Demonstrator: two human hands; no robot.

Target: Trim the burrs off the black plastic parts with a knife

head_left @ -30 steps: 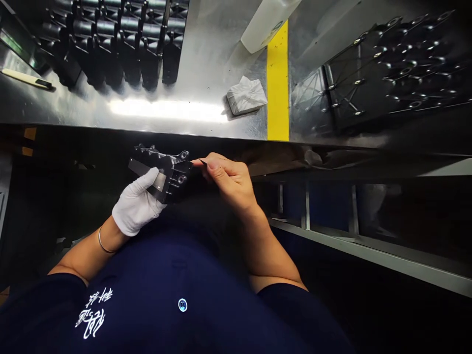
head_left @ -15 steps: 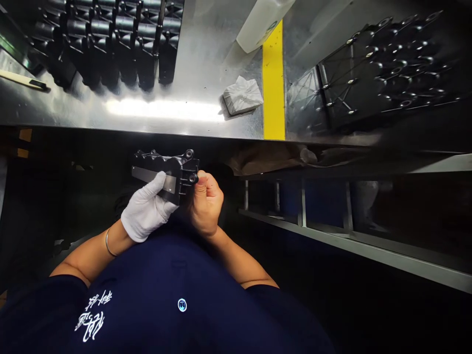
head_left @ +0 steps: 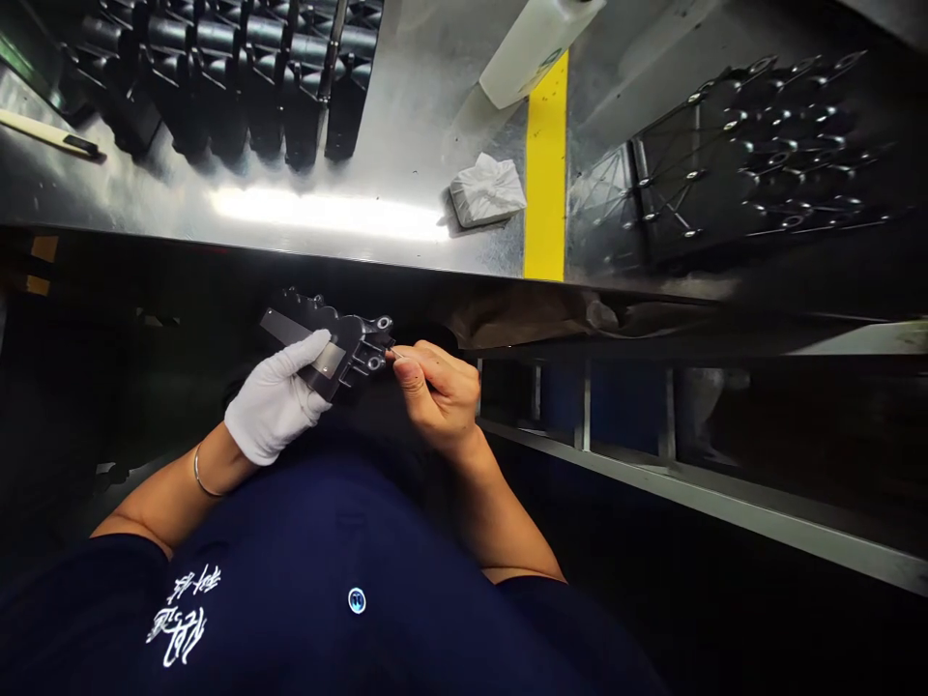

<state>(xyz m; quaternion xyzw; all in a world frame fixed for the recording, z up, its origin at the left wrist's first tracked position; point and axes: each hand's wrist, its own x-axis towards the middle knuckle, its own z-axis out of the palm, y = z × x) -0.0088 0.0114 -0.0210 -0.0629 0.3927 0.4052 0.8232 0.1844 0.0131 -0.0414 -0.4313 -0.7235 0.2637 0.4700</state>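
My left hand (head_left: 279,401), in a white glove, grips a black moulded housing (head_left: 348,343) with a flat grey metal strip (head_left: 294,338) along its face. The thumb presses on the strip. The housing is tilted, its right end lower and carrying ring-shaped bolt lugs. At that end my right hand (head_left: 442,391), ungloved, pinches a small thin object (head_left: 395,354) between thumb and forefinger, its tip against or close to the housing's edge. What this thin piece is I cannot make out.
A metal bench (head_left: 406,232) runs across ahead of me. On it stand rows of black parts (head_left: 261,77), a pale-handled knife (head_left: 47,133), a wrapped white block (head_left: 489,188), a white bottle (head_left: 536,48) and yellow tape (head_left: 545,193). More black parts (head_left: 797,145) lie right; a metal rail (head_left: 696,488) is below.
My right hand has shifted to the right and turned, so the thin object in its pinch now shows. The housing has tilted further, its right end dipping.
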